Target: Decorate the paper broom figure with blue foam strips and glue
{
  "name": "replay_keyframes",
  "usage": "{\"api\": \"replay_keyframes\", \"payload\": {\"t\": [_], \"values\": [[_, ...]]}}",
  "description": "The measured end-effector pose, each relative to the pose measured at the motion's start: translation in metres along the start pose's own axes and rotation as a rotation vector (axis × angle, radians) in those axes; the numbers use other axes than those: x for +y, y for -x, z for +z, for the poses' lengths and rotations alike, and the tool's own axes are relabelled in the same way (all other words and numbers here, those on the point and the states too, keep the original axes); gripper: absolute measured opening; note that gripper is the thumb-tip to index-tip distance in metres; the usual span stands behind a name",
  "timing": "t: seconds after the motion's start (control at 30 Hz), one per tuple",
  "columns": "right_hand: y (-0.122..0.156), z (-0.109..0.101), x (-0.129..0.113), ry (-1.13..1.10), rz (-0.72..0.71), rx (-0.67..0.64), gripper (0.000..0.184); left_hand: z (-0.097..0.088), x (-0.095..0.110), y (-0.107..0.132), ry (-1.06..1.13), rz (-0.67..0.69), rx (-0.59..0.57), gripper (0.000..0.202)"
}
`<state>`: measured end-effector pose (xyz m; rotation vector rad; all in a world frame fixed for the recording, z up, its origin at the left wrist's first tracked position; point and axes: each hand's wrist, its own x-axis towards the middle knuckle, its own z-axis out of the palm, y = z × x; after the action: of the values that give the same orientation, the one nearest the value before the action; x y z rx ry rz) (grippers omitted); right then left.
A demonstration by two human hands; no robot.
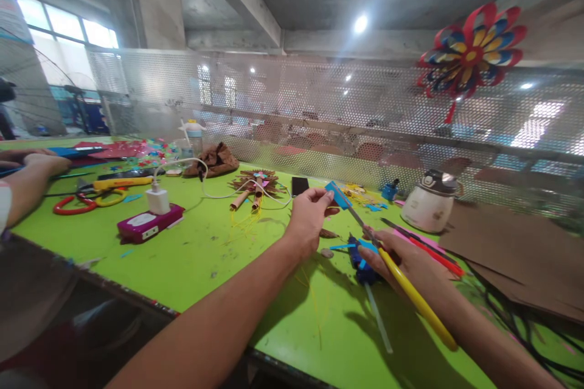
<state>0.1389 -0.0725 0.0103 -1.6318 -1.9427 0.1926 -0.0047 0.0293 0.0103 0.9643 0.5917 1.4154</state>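
My left hand (309, 217) is raised over the green table (196, 255) and pinches a small blue paper piece (338, 194) between thumb and fingers. My right hand (401, 261) grips yellow-handled scissors (413, 292), whose blades (360, 220) point up to the blue piece and touch its lower edge. Under my right hand lies a dark blue glue gun (362, 267) with a clear glue stick (378, 325) jutting toward me.
A white kettle (431, 200) stands at the right, brown cardboard sheets (515, 249) beside it. A pink power bank with a white charger (150, 219), a brown paper craft (255, 185), a phone (300, 185) and another person's hand (43, 164) with red scissors (75, 203) are at the left. A perforated metal screen (319, 115) bounds the back.
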Motion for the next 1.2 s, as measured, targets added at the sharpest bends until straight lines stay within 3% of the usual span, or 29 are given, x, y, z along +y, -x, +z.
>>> {"api": "replay_keyframes", "payload": {"t": [0.77,1.2], "values": [[-0.0016,0.0017,0.0043,0.042,0.022,0.027,0.042,-0.0029,0.0,-0.0036,0.013,-0.003,-0.028,0.01],[-0.0021,0.0011,0.0045,0.014,-0.017,0.047,0.036,-0.0019,-0.002,0.0015,-0.085,-0.053,-0.046,0.01]]}}
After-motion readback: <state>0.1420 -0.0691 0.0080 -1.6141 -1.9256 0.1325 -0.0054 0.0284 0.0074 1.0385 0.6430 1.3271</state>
